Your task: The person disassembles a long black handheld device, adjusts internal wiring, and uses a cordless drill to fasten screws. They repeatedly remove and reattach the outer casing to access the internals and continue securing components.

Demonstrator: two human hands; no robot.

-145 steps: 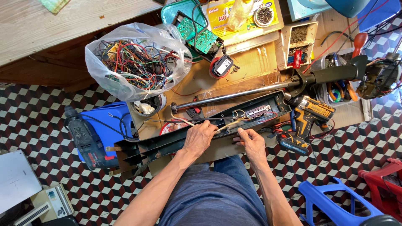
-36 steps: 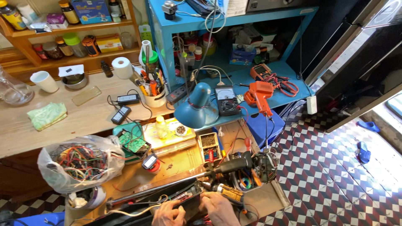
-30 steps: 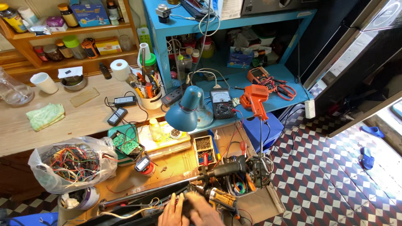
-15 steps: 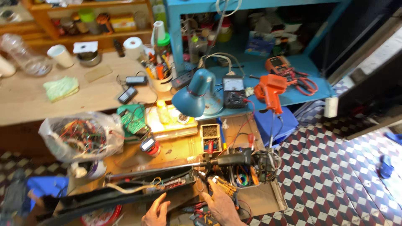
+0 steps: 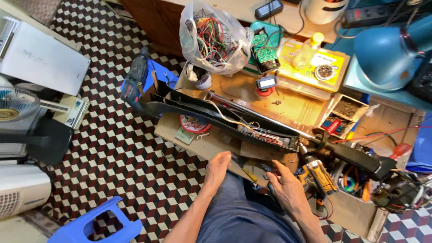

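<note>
A long black plastic housing (image 5: 202,114) lies open across the cardboard-topped bench (image 5: 288,103), with thin wires and a small circuit board inside. Behind it a metal shaft (image 5: 252,110) runs to a black handle (image 5: 355,157). My left hand (image 5: 218,165) rests on the bench's near edge, just below the housing, holding nothing. My right hand (image 5: 288,189) hovers over my lap with its fingers apart. Its fingertips are close to a small yellow-handled tool (image 5: 246,173) and a yellow-and-black cordless drill (image 5: 317,175).
A clear bag of coloured wires (image 5: 213,36) stands at the back, beside a yellow flat box (image 5: 315,63) and a blue desk lamp (image 5: 387,45). On the chequered floor are a blue stool (image 5: 94,225), a fan (image 5: 13,105) and a white box (image 5: 40,54).
The view has swung from the shelves down to the bench and floor. Both hands have come off the black housing and drawn back to the bench's near edge.
</note>
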